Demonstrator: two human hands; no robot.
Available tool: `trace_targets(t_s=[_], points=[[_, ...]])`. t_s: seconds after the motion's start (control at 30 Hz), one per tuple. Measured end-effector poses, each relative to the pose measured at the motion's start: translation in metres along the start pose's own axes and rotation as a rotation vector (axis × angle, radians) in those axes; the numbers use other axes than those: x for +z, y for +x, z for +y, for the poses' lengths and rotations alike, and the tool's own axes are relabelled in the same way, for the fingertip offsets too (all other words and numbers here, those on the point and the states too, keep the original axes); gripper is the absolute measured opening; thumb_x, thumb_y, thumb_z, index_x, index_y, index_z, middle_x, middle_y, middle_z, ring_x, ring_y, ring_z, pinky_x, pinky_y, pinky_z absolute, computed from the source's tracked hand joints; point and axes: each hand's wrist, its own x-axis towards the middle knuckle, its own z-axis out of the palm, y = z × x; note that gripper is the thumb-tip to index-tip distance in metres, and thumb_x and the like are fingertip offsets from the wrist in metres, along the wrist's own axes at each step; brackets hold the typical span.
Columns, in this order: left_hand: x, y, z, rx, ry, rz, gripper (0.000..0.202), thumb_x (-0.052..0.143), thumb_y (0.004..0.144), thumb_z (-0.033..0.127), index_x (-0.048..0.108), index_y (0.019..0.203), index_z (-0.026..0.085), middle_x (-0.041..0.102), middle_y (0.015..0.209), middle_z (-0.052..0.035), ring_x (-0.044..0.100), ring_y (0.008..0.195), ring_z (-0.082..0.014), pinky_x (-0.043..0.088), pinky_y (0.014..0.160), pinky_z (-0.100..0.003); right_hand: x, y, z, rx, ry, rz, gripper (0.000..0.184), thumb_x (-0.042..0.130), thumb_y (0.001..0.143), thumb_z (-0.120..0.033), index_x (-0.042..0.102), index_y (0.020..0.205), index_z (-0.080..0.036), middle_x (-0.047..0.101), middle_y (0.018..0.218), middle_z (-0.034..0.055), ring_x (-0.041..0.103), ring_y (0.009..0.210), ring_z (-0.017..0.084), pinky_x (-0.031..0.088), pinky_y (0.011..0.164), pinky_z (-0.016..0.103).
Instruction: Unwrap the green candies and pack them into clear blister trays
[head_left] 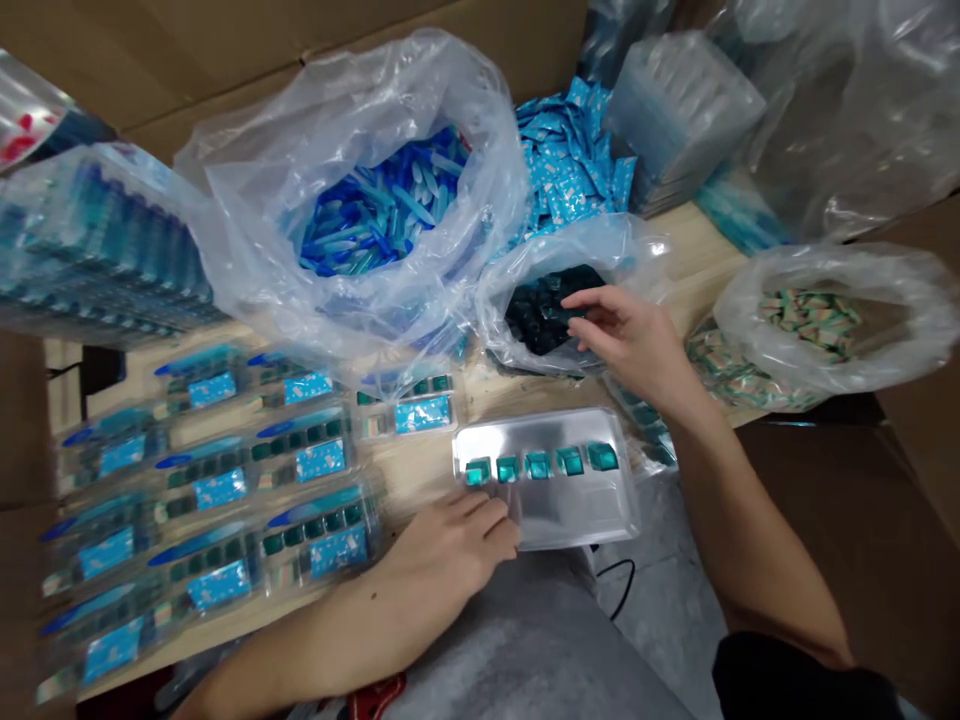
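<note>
A clear plastic tray [577,520] lies at the table's front edge with a row of several teal square pieces [538,465] set in its hollows. My left hand [457,545] is closed on the tray's near left corner, its fingers bent over the edge. Above the mouth of a small plastic bag [637,250] is my right hand [626,335], thumb and forefinger apart, with nothing visible between them. Dark square pieces [547,310] fill that bag and look like the ones in the tray. The right fingertips overlap them in view; contact I cannot tell.
Filled trays [217,490] stand in rows on the left. Behind are a large bag [262,220] of blue pen-like pieces [382,210], blue printed packets [570,160] and stacked clear trays [682,110]. A bag [885,360] of small striped packets [810,320] sits at right.
</note>
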Motion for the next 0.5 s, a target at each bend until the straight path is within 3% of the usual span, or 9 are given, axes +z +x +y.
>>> trace_targets(t_s=[0.1,0.23,0.37,0.5], points=[[-0.011,-0.002,0.0,-0.027,-0.134,-0.077,0.019,0.044,0.097,0.009,0.057,0.088,0.02,0.066,0.095,-0.0035,0.063,0.086,-0.0215,0.051,0.075,-0.035,-0.009,-0.021,-0.007,0.116,0.318,0.072,0.015,0.06,0.082,-0.02,0.066,0.095,-0.023,0.068,0.085,0.0005,0.062,0.064,0.015,0.05,0.057,0.029],[-0.013,-0.001,0.001,-0.028,-0.166,-0.047,0.019,0.043,0.097,0.014,0.059,0.092,0.022,0.066,0.095,-0.0036,0.064,0.085,-0.0212,0.051,0.074,-0.033,-0.019,-0.048,-0.01,0.218,0.547,0.141,0.016,0.06,0.08,-0.019,0.069,0.093,-0.024,0.068,0.087,-0.0001,0.06,0.062,0.012,0.048,0.054,0.026],[-0.007,0.004,0.0,-0.035,-0.09,0.017,0.024,0.041,0.102,0.023,0.059,0.086,0.02,0.064,0.082,-0.002,0.062,0.073,-0.0195,0.048,0.065,-0.031,-0.024,-0.069,-0.008,0.262,0.61,0.113,0.011,0.064,0.084,-0.025,0.071,0.093,-0.023,0.067,0.073,-0.0014,0.056,0.058,0.011,0.043,0.051,0.024],[-0.012,0.005,0.0,-0.094,-0.213,-0.125,0.022,0.042,0.102,0.02,0.056,0.085,0.019,0.064,0.09,-0.0014,0.062,0.081,-0.0187,0.046,0.069,-0.03,-0.025,-0.084,-0.009,0.273,0.595,0.115,0.007,0.067,0.084,-0.025,0.071,0.089,-0.022,0.064,0.062,-0.0033,0.052,0.053,0.01,0.04,0.049,0.022]])
